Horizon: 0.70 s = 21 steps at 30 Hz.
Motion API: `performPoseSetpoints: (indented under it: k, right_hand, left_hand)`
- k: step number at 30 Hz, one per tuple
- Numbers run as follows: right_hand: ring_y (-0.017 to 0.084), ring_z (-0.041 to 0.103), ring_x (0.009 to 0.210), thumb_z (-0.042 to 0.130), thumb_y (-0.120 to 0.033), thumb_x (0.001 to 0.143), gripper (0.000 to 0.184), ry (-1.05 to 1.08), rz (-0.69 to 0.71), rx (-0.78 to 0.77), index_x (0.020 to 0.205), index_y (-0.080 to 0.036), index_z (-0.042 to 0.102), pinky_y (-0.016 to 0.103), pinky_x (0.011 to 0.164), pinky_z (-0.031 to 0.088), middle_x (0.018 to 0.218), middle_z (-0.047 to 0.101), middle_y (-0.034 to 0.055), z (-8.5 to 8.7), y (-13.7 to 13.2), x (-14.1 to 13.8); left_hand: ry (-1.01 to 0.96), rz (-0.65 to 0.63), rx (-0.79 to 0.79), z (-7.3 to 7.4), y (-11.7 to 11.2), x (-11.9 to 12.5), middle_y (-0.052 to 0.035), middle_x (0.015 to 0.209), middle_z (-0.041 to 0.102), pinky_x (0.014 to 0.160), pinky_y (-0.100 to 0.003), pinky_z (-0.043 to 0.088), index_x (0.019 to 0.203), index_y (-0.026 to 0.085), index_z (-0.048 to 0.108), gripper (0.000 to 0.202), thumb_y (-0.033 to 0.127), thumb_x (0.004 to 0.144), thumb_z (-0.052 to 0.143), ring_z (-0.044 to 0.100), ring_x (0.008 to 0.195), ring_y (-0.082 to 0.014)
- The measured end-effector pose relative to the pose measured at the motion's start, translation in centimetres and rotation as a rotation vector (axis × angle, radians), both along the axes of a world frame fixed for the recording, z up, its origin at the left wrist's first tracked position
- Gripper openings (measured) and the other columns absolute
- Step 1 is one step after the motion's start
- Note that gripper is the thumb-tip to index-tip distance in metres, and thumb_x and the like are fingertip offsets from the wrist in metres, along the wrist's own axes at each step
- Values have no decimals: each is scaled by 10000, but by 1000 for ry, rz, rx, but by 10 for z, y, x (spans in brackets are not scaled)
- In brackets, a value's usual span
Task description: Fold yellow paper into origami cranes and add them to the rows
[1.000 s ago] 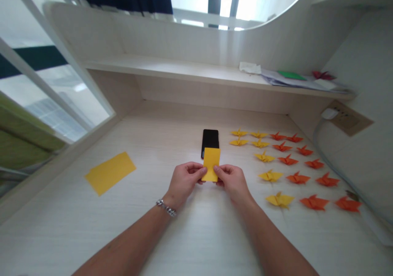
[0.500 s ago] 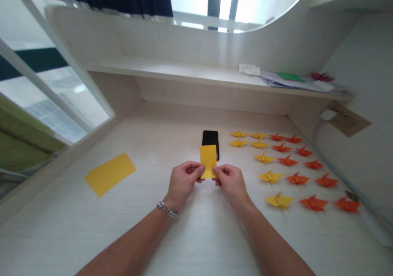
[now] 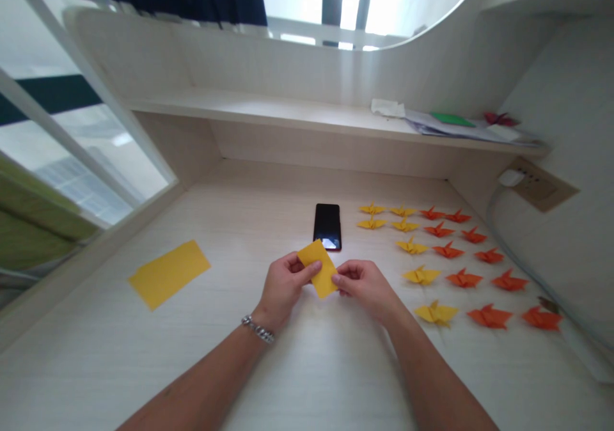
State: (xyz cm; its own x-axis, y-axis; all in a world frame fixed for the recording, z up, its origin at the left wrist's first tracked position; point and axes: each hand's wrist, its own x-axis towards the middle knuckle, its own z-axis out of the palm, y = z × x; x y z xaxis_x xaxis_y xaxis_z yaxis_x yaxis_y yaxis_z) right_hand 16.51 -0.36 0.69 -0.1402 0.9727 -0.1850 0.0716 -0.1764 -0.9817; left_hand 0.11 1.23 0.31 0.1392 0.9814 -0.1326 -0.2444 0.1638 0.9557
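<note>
A folded piece of yellow paper (image 3: 320,252) is held up between both hands, tilted so one corner points down. My left hand (image 3: 284,289) pinches its left side, the thumb lying across the front. My right hand (image 3: 365,288) grips the right corner between thumb and fingertips. Behind the paper a black phone (image 3: 328,223) lies flat on the desk. To the left rest overlapping flat yellow sheets (image 3: 170,272). Right of my hands stand several yellow paper cranes (image 3: 421,275) and several orange paper cranes (image 3: 464,279) in rows.
The pale desk (image 3: 230,367) runs back to a raised shelf (image 3: 268,111) holding papers (image 3: 432,127) and a green sheet (image 3: 453,119). A white cable (image 3: 508,245) drops from a wall socket (image 3: 544,185) along the right edge, near the cranes.
The yellow paper has turned from upright to diagonal and come slightly lower, uncovering more of the phone. The left thumb now lies farther across its face.
</note>
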Motion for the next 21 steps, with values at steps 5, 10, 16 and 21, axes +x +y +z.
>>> performPoseSetpoints:
  k: [5, 10, 16, 21]
  right_hand:
    - [144, 568, 612, 623, -370, 733, 225, 13, -98, 127, 752, -150, 663, 236, 565, 426, 691, 661, 24, -3, 2, -4]
    - [135, 529, 576, 621, -332, 723, 194, -199, -11, 147, 660, -156, 675, 215, 507, 380, 620, 632, 6, -6, 0, -3]
    - [148, 544, 604, 608, -309, 726, 182, -199, 58, 132, 705, -155, 702, 224, 535, 397, 663, 659, 22, -1, -2, 2]
    - [132, 525, 567, 611, -303, 718, 168, -138, 85, 65, 703, -158, 692, 223, 526, 377, 638, 648, 10, 0, -1, 6]
  left_hand:
    - [7, -113, -11, -1, -3, 2, -97, 868, 691, 661, -301, 531, 903, 112, 646, 345, 312, 640, 745, 651, 763, -203]
    - [186, -120, 69, 4, -2, -3, -45, 747, 671, 610, -250, 486, 803, 131, 672, 264, 308, 621, 744, 611, 682, -169]
    - [297, -172, 98, 3, 1, -6, -35, 661, 646, 531, -227, 431, 729, 130, 688, 257, 383, 686, 677, 566, 597, -153]
    - [229, -157, 79, 0, 1, -4, -34, 643, 625, 496, -211, 404, 713, 131, 673, 301, 424, 748, 613, 542, 572, -139]
